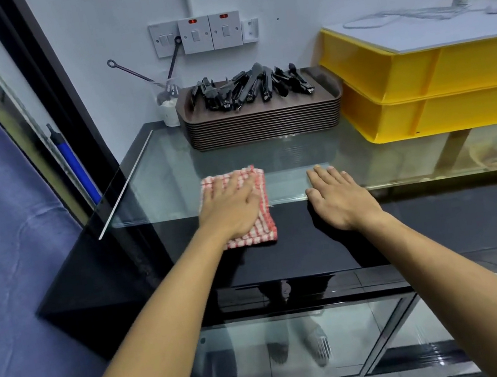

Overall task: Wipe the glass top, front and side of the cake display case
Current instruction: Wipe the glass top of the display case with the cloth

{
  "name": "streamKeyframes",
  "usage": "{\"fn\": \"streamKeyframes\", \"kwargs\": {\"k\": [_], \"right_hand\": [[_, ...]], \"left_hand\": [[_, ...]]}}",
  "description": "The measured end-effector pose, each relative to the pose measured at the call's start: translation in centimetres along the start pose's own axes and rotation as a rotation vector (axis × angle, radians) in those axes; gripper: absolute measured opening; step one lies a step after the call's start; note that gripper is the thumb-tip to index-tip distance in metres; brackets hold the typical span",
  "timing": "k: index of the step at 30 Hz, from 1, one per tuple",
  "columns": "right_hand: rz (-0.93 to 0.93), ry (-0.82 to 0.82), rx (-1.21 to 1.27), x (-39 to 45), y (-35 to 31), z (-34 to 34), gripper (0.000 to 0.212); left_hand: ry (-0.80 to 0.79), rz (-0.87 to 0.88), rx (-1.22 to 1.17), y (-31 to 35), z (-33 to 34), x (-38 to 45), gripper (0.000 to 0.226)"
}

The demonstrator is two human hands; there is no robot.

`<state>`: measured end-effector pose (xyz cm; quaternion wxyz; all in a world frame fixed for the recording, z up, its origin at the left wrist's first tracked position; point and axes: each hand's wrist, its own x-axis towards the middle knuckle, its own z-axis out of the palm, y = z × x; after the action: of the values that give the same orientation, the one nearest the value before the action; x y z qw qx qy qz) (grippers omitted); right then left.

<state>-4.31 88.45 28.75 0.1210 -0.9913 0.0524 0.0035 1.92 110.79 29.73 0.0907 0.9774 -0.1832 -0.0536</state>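
A stack of brown trays [263,120] holding black tongs [251,87] stands at the back of the display case's glass top [166,175], beside two yellow crates [440,83]. The left hand [230,207] presses flat, fingers straight, on a red-checked cloth [239,208] straddling the glass's front edge. The right hand [340,196] rests flat nearby, with bare glass between hands and trays.

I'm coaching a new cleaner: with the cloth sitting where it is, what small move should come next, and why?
Probably slide the left hand forward, pushing the red-checked cloth fully onto the glass top. The cloth straddles the glass edge and the black ledge, and bare glass lies ahead up to the stacked trays. The right hand rests flat beside it.
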Motion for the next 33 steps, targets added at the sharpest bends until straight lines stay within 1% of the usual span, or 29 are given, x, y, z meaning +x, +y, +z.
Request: {"fn": "streamKeyframes", "kwargs": {"k": [3,5,7,10,11,13,15,17,19,22,24,26,30,33], "right_hand": [[-0.005,-0.008,0.007,0.1,0.1,0.0,0.061],[-0.009,-0.008,0.001,0.1,0.1,0.0,0.061],[-0.012,-0.004,-0.004,0.0,0.2,0.0,0.061],[-0.012,0.001,-0.017,-0.1,0.0,-0.1,0.061],[-0.013,-0.001,-0.017,-0.1,-0.1,-0.1,0.061],[-0.018,-0.002,-0.01,-0.2,-0.2,0.0,0.061],[-0.021,-0.007,-0.004,0.0,0.0,-0.1,0.061],[-0.006,-0.048,0.019,0.2,-0.2,-0.4,0.061],[-0.011,-0.053,0.013,0.6,-1.0,-1.1,0.059],[-0.089,-0.024,0.083,0.7,-4.0,-2.0,0.059],[-0.103,-0.036,0.175,0.3,-6.1,-1.6,0.06],[-0.077,-0.044,0.205,-0.2,-7.3,-0.1,0.056],[-0.031,-0.024,0.089,-1.2,-7.8,2.3,0.063],[-0.025,0.0,0.06,-1.2,-8.0,2.4,0.063]], "left_hand": [[-0.029,0.178,0.022,2.8,1.4,-4.4,0.055],[-0.044,0.241,0.02,1.9,1.9,-6.8,0.055],[-0.043,0.197,0.04,-1.3,1.4,-6.7,0.053],[-0.013,-0.02,0.05,-6.8,-0.4,-4.1,0.053],[-0.014,-0.076,0.03,-7.8,-0.8,-3.2,0.054],[0.006,-0.123,0.0,-8.1,-1.1,-1.8,0.056],[0.018,-0.109,-0.004,-6.1,-0.8,-1.3,0.056],[-0.003,-0.027,-0.005,-3.2,-0.2,-2.5,0.056],[-0.011,0.051,0.009,-0.7,0.6,-4.7,0.055],[-0.013,0.09,0.007,0.0,1.2,-7.9,0.056],[-0.009,0.067,0.023,-1.5,1.0,-8.8,0.055],[-0.014,0.007,0.041,-3.9,0.3,-8.2,0.055],[0.013,-0.145,-0.005,-8.2,-1.5,-4.5,0.058],[0.022,-0.136,-0.026,-7.2,-1.6,-2.8,0.058]]}}
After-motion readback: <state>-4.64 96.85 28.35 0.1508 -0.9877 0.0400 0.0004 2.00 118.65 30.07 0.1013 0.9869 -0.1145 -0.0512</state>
